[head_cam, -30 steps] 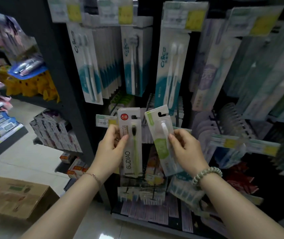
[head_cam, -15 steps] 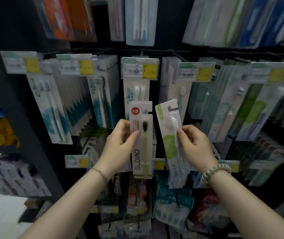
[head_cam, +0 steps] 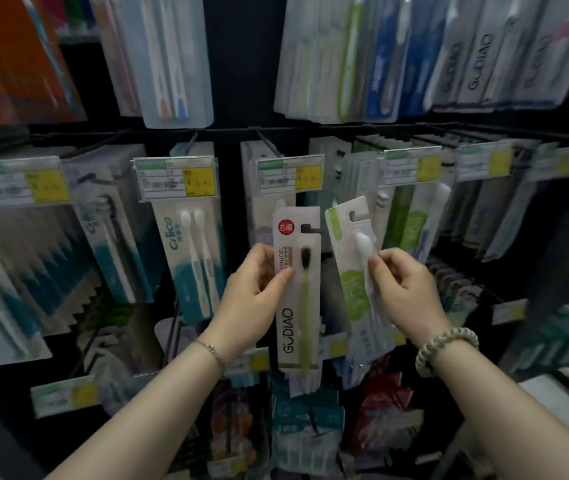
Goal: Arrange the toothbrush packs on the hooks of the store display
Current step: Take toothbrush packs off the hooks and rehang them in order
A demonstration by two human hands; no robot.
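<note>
Both packs look light: flat card + clear blister, stiff lengthwise but the card will bend, plastic front prob. a bit slick. Best hold = pinch at mid-card edge below the brush head, leaving the hang slot at 12 free for a hook.

Left grip [head_cam: 259, 292] is curled on the white pack [head_cam: 298, 317] w/ dark-bristle brush, thumb across front, fingers behind. Pack is upright at frame centre. Right grip [head_cam: 404, 289] pinches the green-label pack [head_cam: 354, 289] just under its white brush head, thumb + forefinger. Its top leans toward 11. The green one sits at 3 of the white one, close; can't tell if edges touch. Both are held in front of the display, on no hook yet.

White pack's top is just below the price tag [head_cam: 290, 176] at 12. Similar green packs [head_cam: 411, 226] hang at 2 of the right grip.

Vs 0.5 s ago: same holds, same spacing. View has tipped up, tag row is lower in frame, upper row [head_cam: 338, 64] shows more. Packs have been raised closer to the price tag.
</note>
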